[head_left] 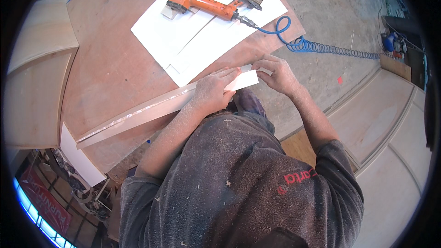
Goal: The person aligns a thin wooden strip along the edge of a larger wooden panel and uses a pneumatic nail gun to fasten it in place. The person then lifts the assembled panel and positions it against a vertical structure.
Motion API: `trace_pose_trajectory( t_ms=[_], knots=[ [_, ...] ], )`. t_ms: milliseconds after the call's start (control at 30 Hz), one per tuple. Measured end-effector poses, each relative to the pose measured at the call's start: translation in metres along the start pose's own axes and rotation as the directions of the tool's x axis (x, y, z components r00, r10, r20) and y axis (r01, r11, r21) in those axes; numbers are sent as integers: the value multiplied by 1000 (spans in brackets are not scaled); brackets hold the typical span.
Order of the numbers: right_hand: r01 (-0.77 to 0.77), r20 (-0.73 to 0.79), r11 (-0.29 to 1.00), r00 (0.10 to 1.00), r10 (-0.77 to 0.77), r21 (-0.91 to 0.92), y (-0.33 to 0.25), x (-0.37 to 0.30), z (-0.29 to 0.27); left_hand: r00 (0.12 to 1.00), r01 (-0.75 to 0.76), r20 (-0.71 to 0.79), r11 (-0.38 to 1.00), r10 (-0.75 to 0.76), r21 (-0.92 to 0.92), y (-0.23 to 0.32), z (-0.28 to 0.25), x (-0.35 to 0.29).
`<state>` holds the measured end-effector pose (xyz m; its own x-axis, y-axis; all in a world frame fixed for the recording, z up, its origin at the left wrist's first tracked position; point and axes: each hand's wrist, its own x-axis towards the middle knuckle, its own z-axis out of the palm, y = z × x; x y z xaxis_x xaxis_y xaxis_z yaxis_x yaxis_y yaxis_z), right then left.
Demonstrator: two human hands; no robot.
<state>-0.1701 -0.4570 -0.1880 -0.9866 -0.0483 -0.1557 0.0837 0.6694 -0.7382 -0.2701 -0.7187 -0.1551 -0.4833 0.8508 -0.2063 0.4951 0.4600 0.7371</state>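
Observation:
A long, narrow wooden board [138,115] stretches along the near side of the workbench, with a whitish, glue-like line on its upper edge. My left hand [213,91] is closed over its right end, where a white strip [245,81] juts out past the fingers. At that end my right hand [276,74] is closed, thumb and fingers pinched together at the white strip's tip. Whether the strip is joined to the board is hidden under my left hand. Beyond both hands, an orange nail gun [213,7] lies on white panels [170,36].
A blue coiled air hose [333,49] runs from the nail gun across the concrete floor [330,7]. The reddish workbench [101,64] carries the panels. A curved wooden piece [36,82] stands at left, and large framed panels [381,124] lie at right.

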Motion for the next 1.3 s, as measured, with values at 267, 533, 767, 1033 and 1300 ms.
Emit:
trace_pose_trajectory(
  t_ms=[267, 533, 767, 1033, 1300],
  knots=[
    [28, 76, 997, 997, -33, 73, -1, 7, -16, 1000, -2, 16, 1000, 2, 15, -2, 1, -1],
    [-136, -63, 987, 988, 142, 89, -9, 30, -38, 998, 11, 55, 1000, -11, 11, 1, 2, -5],
    [65, -454, 994, 886, -97, -87, -28, 77, -37, 997, 3, 74, 1000, -2, -13, 5, 1, -6],
    [75, -248, 774, 924, -291, -629, -34, 195, 8, 998, -33, 55, 999, 31, 26, 4, 7, -9],
    [-66, -84, 998, 994, 65, -12, -56, 182, -55, 999, -51, -20, 999, 51, 0, 3, 10, -14]
  ],
)
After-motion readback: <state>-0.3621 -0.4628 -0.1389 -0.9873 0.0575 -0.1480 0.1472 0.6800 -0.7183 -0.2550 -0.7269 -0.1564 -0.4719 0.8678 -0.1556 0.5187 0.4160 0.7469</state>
